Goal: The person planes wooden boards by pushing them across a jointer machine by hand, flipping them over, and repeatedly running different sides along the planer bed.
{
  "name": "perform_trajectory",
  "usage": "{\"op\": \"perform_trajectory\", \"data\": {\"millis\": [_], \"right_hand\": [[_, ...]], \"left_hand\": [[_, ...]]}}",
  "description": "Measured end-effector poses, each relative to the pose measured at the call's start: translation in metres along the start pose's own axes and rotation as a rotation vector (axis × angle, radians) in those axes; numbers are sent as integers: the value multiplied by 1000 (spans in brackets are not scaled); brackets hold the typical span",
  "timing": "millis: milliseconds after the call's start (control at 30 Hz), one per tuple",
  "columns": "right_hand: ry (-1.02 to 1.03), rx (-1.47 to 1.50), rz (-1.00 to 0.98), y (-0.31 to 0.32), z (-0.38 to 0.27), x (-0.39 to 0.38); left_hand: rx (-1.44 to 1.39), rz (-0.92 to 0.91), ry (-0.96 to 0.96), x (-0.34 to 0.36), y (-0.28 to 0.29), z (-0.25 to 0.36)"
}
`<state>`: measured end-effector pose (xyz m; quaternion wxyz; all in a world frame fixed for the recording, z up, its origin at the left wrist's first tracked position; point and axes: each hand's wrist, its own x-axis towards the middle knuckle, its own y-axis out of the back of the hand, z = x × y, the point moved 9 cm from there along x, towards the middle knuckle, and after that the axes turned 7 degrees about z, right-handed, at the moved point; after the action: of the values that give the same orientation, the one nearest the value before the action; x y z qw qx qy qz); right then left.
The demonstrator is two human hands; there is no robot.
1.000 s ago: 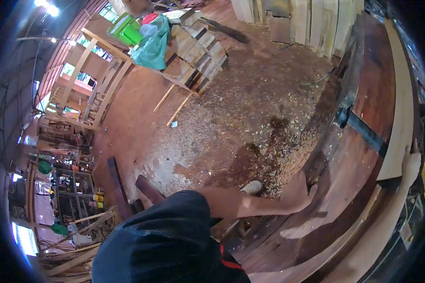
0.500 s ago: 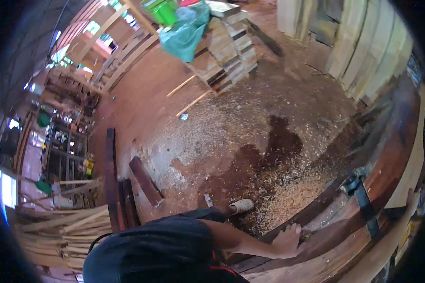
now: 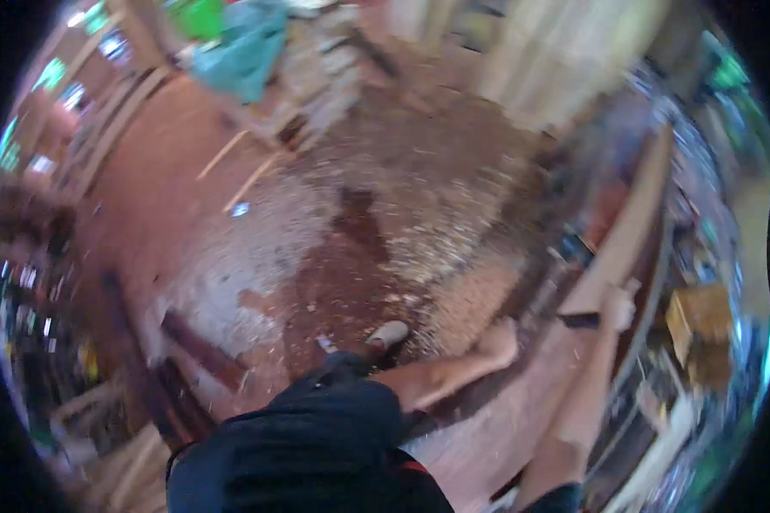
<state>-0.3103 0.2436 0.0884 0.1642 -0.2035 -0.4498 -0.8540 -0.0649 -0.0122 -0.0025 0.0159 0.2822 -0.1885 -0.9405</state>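
I see my left hand (image 3: 498, 340) resting on the reddish board (image 3: 488, 427); my right hand (image 3: 618, 306) grips the pale plank (image 3: 629, 227) on the right; blur hides the left's fingers.

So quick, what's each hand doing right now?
Left hand: resting on the edge of the reddish wooden board; grip too blurred to tell.
Right hand: closed on the pale wooden plank.
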Motion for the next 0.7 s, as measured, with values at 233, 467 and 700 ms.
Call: {"op": "perform_trajectory", "data": {"millis": [233, 467, 700], "right_hand": [[-512, 444, -354, 283, 63, -237], [-569, 692, -324, 475, 151, -573], [-977, 901, -723, 682, 246, -865]], "left_hand": [[374, 279, -427, -77, 32, 28], [417, 228, -553, -172, 1, 79], [485, 268, -719, -247, -7, 103]]}}
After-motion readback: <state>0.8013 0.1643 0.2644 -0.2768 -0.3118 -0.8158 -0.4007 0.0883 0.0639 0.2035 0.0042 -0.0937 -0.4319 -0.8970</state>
